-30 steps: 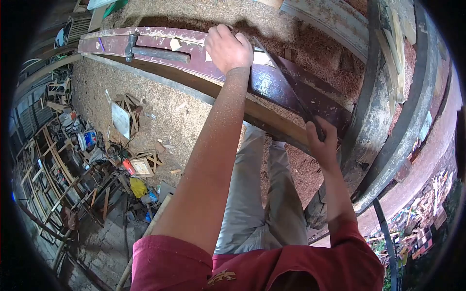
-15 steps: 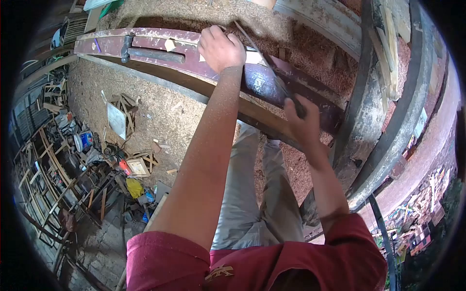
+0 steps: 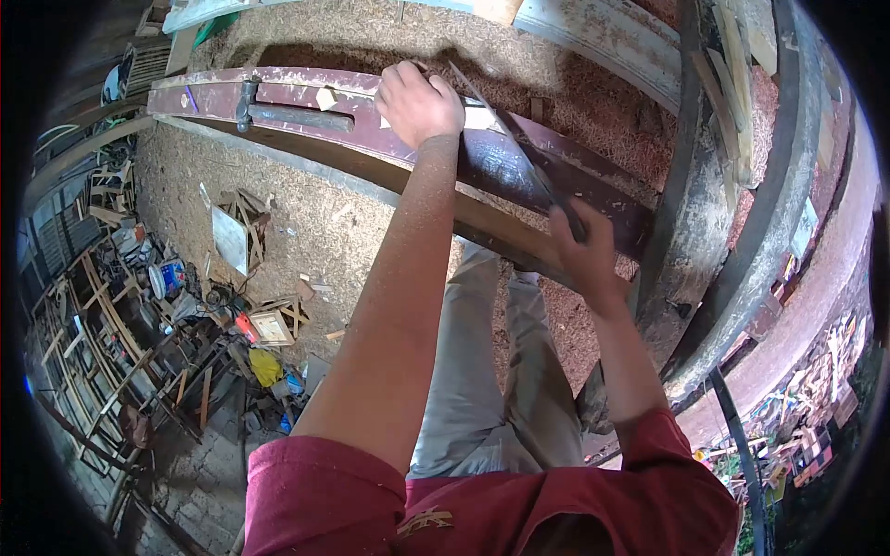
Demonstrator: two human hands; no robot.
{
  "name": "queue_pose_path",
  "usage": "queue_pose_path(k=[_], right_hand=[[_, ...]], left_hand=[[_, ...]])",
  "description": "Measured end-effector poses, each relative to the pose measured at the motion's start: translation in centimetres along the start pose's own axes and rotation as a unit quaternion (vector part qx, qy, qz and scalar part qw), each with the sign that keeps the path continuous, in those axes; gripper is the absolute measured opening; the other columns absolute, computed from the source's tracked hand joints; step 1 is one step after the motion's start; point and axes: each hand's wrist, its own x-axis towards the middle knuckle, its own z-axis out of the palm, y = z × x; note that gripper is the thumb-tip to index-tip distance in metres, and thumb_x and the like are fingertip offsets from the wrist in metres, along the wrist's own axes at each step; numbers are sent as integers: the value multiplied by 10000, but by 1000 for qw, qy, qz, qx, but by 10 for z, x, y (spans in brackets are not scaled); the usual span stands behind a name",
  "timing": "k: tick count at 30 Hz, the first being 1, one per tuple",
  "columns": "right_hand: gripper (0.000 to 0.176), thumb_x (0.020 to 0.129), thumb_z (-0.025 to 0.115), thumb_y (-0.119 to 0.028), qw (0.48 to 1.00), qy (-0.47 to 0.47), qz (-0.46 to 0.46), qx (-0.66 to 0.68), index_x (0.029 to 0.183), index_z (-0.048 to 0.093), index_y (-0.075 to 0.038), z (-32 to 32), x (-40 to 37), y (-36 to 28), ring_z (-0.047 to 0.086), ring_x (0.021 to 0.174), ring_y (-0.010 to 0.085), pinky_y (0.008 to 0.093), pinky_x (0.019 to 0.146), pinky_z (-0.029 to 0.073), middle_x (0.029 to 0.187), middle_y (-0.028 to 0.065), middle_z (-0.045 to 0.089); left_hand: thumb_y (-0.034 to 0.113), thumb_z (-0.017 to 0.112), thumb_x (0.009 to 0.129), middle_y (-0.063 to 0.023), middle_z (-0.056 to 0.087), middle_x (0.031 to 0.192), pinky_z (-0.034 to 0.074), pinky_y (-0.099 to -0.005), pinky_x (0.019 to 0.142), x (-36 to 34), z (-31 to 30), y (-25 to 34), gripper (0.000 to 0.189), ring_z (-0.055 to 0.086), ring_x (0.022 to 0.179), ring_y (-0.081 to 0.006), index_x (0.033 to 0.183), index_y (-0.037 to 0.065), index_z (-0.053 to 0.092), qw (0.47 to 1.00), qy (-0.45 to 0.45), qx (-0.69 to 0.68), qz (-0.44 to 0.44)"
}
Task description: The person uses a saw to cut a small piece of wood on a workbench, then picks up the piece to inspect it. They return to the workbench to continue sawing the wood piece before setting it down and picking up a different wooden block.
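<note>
Bright, uneven light leaves a bluish glare mid-plank [image 3: 501,165]; fisheye edges bend into black corners.

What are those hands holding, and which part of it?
The right hand holds what looks like a saw by its dark handle, at the near end. The left hand is on pale wood; I can't tell if it grips.

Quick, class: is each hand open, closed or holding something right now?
Left hand: fingers bent, over the maroon beam; whether it grips anything cannot be told.
Right hand: closed, holding the long-bladed tool.
</note>
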Motion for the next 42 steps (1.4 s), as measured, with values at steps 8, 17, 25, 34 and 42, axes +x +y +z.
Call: queue_pose_path(k=[8, 17, 25, 34, 42], right_hand=[[290, 979, 699, -243, 999, -24, -21, -32, 871, 667, 24, 7, 18, 1, 452, 671, 57, 295, 580, 394, 658, 10, 515], [319, 982, 711, -248, 999, 41, -29, -22, 882, 669, 52, -9, -19, -4, 480, 687, 70, 309, 601, 418, 669, 15, 572], [304, 955, 747, -244, 990, 53, -81, -98, 972, 711, 57, -34, -14, 0, 581, 689, 151, 354, 670, 498, 744, 157, 652], [300, 967, 684, -246, 999, -21, 0, -50, 896, 659, 45, -25, -13, -34, 550, 632, 186, 383, 632, 468, 707, 185, 589], [305, 979, 653, -266, 995, -47, -27, -78, 877, 660, 21, 9, 20, -56, 507, 627, 199, 406, 640, 461, 666, 167, 539]], left_hand=[[190, 670, 856, -158, 575, 1110, 377, -529, 1068, -1, 1, -1, 247, 559, 1147, -353, 1045, 58, 581, 1000, -4, 9, 10], [250, 599, 874, -176, 607, 1130, 394, -530, 1046, 1, -1, 1, 262, 595, 1127, -365, 1035, 44, 612, 999, -13, 9, -29], [217, 662, 862, -187, 572, 1110, 378, -519, 1097, 6, 6, -5, 277, 552, 1118, -381, 1036, 21, 572, 998, 37, 3, 55], [189, 658, 854, -216, 587, 1173, 368, -533, 1132, 6, 9, -5, 293, 540, 1164, -408, 1053, -6, 568, 998, 44, -8, 42], [153, 670, 851, -220, 583, 1175, 411, -525, 1050, 7, 1, -5, 319, 545, 1140, -419, 1108, -14, 578, 992, 49, -32, 110]])
